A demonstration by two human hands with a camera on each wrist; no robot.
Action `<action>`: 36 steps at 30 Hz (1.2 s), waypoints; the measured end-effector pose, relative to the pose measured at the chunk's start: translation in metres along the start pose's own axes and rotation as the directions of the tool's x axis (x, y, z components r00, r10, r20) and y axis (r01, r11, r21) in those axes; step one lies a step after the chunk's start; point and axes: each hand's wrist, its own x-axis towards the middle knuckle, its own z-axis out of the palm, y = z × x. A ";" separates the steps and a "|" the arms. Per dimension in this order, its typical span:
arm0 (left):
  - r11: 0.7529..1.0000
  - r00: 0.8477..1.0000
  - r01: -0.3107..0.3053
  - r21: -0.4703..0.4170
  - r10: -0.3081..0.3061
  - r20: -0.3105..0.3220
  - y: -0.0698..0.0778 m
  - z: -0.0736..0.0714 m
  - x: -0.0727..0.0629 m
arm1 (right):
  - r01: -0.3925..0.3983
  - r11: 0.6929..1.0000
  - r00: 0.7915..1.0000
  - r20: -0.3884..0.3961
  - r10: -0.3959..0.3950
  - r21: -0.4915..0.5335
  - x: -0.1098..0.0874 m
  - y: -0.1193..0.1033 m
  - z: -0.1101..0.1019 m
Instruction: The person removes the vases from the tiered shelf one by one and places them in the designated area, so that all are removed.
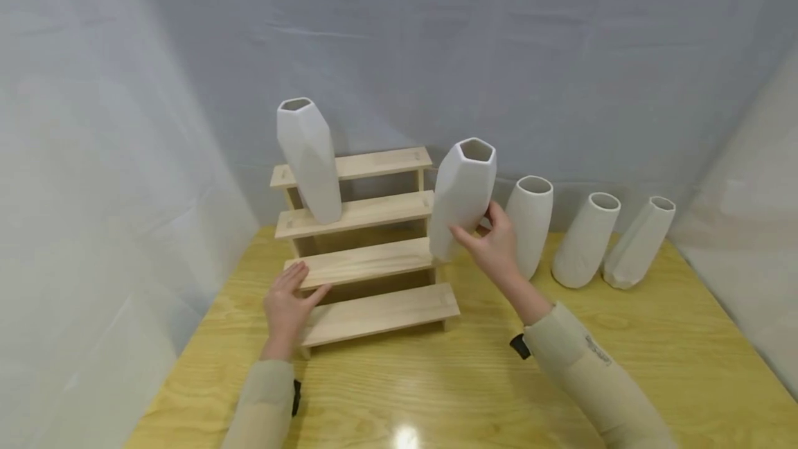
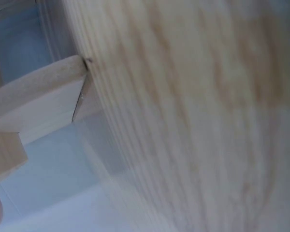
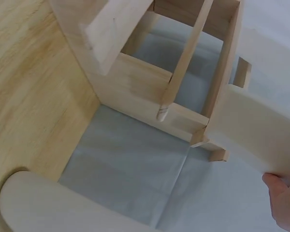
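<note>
A faceted white vase (image 1: 463,192) tilts at the right end of a stepped wooden shelf stand (image 1: 368,262). My right hand (image 1: 495,244) pinches its lower part between thumb and fingers. In the right wrist view, that vase (image 3: 256,130) is beside the stand's upper steps, with fingertips (image 3: 284,203) on it. At the stand's left end, my left hand (image 1: 289,307) rests with fingers spread, touching the second step from the bottom. Another faceted white vase (image 1: 309,158) stands on the third step. Only blurred wood grain of the stand (image 2: 183,116) and a sliver of finger show in the left wrist view.
On the wooden table (image 1: 386,393), right of my right hand, are three white vases: a rounded one (image 1: 530,224), a second (image 1: 586,241) and a narrow faceted one (image 1: 639,244). Grey-white sheeting (image 1: 436,54) hangs behind and along the sides.
</note>
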 end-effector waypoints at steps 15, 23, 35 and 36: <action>0.999 0.999 0.045 -0.005 -0.044 0.027 0.002 -0.001 0.000 | 0.026 0.999 0.999 -0.041 -0.028 -0.038 -0.022 0.012 -0.032; 0.999 0.998 0.052 -0.006 -0.052 0.030 0.003 -0.001 0.000 | -0.012 0.997 0.998 -0.055 0.008 -0.073 -0.032 0.019 -0.051; 1.000 1.000 0.000 -0.016 0.000 -0.003 0.002 0.000 0.002 | -0.042 0.987 0.994 -0.106 0.026 -0.153 -0.046 0.027 -0.074; 1.000 1.000 0.001 -0.018 -0.001 0.000 0.003 0.000 0.002 | -0.048 0.987 0.993 -0.114 0.031 -0.152 -0.047 0.028 -0.076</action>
